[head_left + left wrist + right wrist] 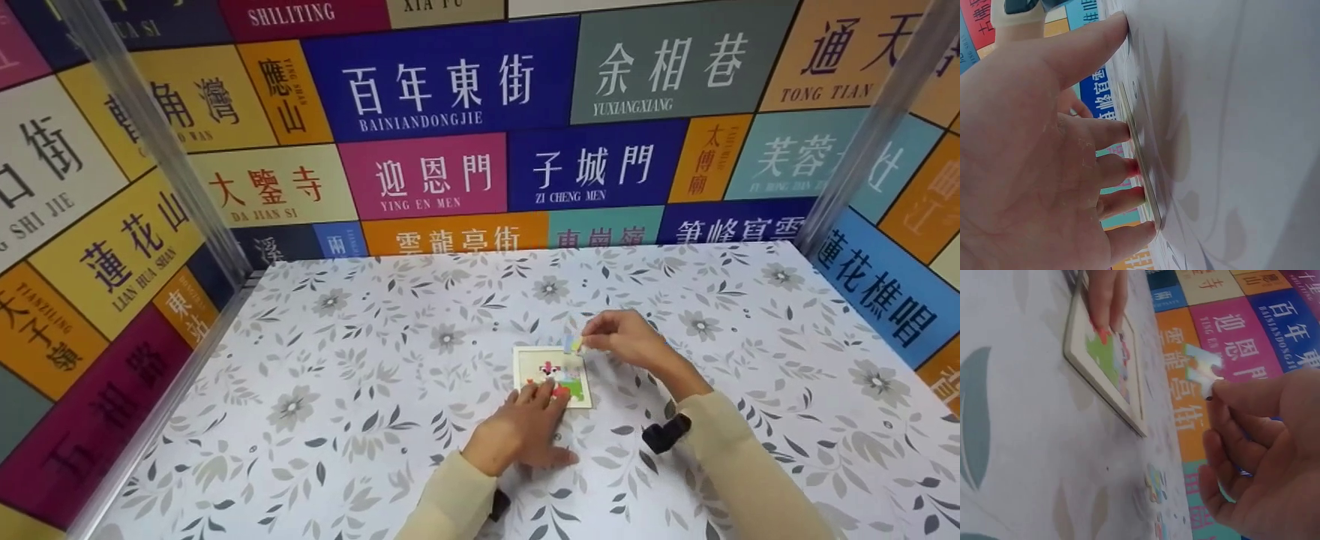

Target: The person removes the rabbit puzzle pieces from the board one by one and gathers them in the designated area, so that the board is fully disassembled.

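Observation:
A small wooden jigsaw puzzle board point(516, 363) with a pale raised rim lies flat on the table, partly filled with a pink, red and green picture. My left hand point(521, 429) rests its fingertips on the near part of the board, covering some of the picture. In the left wrist view its fingers point(1114, 169) reach straight to the board's edge point(1150, 191), thumb apart on the cloth. Over the far right corner, my right hand point(628, 341) pinches a pale, shiny jigsaw piece point(1203, 367) between thumb and index finger, raised off the board.
Loose jigsaw pieces point(1155, 484) lie on the cloth beyond the board in the right wrist view. A floral white tablecloth point(360, 450) covers the table. Colourful panels point(442, 82) with lettering stand at the back and sides, with clear posts point(161, 135) at the corners.

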The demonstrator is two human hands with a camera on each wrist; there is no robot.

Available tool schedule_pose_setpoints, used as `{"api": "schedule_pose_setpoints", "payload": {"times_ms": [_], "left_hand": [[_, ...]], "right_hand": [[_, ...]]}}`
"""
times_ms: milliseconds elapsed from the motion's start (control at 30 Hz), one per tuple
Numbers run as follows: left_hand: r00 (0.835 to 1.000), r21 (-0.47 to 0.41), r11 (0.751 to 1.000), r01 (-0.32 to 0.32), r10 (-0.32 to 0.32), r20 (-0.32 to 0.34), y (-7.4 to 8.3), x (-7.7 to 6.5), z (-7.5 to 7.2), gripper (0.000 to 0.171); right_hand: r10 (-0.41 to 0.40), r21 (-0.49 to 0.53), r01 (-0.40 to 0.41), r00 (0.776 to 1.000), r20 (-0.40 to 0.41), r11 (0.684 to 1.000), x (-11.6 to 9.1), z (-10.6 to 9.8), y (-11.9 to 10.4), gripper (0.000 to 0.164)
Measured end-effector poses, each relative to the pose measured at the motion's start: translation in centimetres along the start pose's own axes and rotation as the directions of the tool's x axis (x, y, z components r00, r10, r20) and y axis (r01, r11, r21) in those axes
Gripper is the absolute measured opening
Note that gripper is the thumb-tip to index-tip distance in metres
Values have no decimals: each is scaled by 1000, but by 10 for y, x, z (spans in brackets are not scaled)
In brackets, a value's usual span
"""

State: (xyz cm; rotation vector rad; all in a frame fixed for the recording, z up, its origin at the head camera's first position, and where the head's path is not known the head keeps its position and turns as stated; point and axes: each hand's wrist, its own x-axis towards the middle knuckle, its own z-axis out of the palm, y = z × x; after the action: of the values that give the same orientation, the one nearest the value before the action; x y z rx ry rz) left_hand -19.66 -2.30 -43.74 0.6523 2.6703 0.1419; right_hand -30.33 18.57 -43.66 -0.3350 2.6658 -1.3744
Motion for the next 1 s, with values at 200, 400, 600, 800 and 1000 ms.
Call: {"api": "schedule_pose_setpoints", "payload": {"times_ms": [200, 400, 600, 800, 1000], "left_hand": [[1000, 0, 1000, 6, -6, -9, -1, 1, -2, 89], [1000, -8, 1000, 16, -16, 9, 1, 2, 0, 90], [1000, 10, 1000, 16, -16, -1, 2, 2, 1, 91], [1000, 15, 1000, 20, -20, -14, 3, 2, 0, 91], [1000, 26, 1000, 12, -12, -26, 3, 2, 0, 91]], "right_hand": [[35, -9, -35, 999, 22, 999, -5, -19, 18, 20], [95, -29, -93, 995, 43, 995, -6, -19, 32, 15], [151, -125, -150, 989, -7, 981, -4, -11, 34, 13], [161, -132, -167, 985, -56, 977, -4, -7, 31, 12], [173, -168, -181, 983, -64, 969, -4, -7, 27, 11]]}}
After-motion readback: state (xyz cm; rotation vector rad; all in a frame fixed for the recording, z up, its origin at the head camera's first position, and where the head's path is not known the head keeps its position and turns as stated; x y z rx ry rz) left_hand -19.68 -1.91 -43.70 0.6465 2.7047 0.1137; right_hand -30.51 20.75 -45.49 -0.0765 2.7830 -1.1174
